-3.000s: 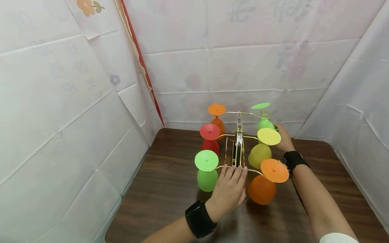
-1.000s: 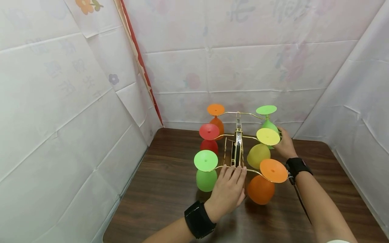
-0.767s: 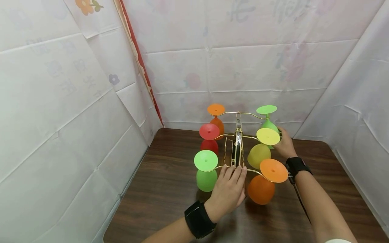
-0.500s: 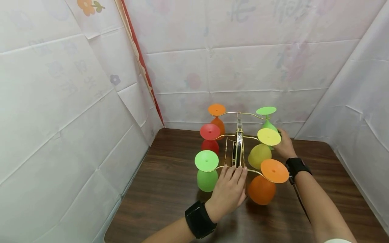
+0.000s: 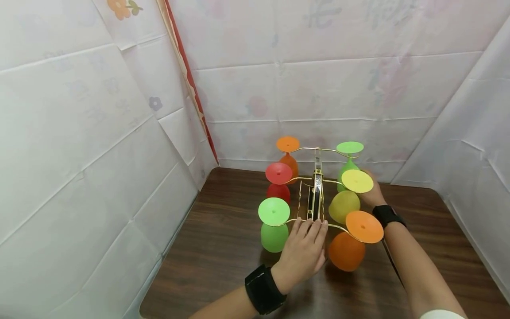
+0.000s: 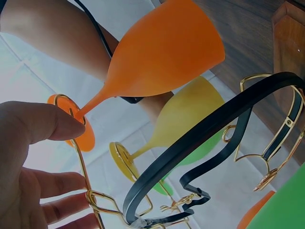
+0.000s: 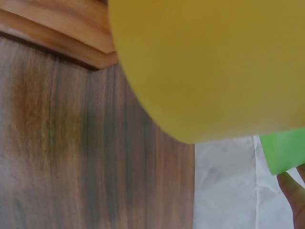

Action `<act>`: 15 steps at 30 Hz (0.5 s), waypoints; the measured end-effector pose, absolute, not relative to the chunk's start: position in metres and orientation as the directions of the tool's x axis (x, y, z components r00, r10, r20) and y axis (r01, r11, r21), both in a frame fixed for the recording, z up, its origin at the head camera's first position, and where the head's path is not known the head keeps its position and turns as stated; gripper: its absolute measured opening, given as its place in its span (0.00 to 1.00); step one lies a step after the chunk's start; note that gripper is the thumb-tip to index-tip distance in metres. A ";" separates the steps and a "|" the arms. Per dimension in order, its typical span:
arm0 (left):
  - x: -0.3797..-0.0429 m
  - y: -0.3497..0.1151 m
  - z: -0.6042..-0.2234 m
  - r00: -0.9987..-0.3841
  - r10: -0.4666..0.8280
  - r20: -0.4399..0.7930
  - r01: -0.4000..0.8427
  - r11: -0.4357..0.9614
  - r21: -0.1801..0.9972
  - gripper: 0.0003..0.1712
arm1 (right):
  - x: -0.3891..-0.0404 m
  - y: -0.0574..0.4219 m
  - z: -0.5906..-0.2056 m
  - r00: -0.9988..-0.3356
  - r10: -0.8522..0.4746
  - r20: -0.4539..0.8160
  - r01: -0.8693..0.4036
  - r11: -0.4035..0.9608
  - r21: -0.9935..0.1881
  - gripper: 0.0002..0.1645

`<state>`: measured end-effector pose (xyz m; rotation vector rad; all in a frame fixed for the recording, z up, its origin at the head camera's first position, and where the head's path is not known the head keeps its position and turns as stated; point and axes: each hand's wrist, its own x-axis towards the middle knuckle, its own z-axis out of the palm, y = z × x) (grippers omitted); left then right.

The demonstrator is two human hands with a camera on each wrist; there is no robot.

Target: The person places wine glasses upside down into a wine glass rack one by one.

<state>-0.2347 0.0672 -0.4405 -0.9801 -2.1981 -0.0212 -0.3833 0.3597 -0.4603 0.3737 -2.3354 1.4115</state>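
A gold wire rack (image 5: 317,195) with a black-lined central bar stands on the table, and coloured wine glasses hang upside down from its side arms. The straight fingers of my left hand (image 5: 304,250) rest on its front wire; in the left wrist view the thumb (image 6: 57,121) lies by that wire near the orange glass (image 6: 162,52). At the far right my right hand (image 5: 372,192) holds the bowl of the green wine glass (image 5: 345,170), whose foot sits at the back arm's loop. The yellow glass (image 5: 344,207) partly hides those fingers; fingertips touch the green rim (image 7: 281,167).
An orange (image 5: 288,164), a red (image 5: 278,193) and a light-green glass (image 5: 275,238) hang on the left side. An orange glass (image 5: 346,251) hangs front right. The wood-grain table (image 5: 207,266) meets white sheet walls (image 5: 239,88) at the back and sides.
The far-right green glass has gone from tilted toward my right hand to hanging more upright, its bowl shifted left. Its foot has levelled since the first frame. My left hand stays on the rack.
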 end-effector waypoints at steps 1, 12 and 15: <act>-0.235 0.067 -0.440 -0.453 0.642 0.619 0.652 0.712 -0.261 0.33 | -0.384 0.358 -0.459 -0.879 -0.040 0.475 -0.442 0.439 -0.782 0.42; -0.233 0.067 -0.440 -0.457 0.639 0.619 0.635 0.722 -0.275 0.33 | -0.403 0.343 -0.455 -0.851 -0.122 0.510 -0.458 0.647 -0.610 0.54; -0.232 0.068 -0.440 -0.458 0.637 0.620 0.639 0.721 -0.268 0.33 | -0.392 0.332 -0.442 -0.855 -0.120 0.505 -0.459 0.630 -0.626 0.60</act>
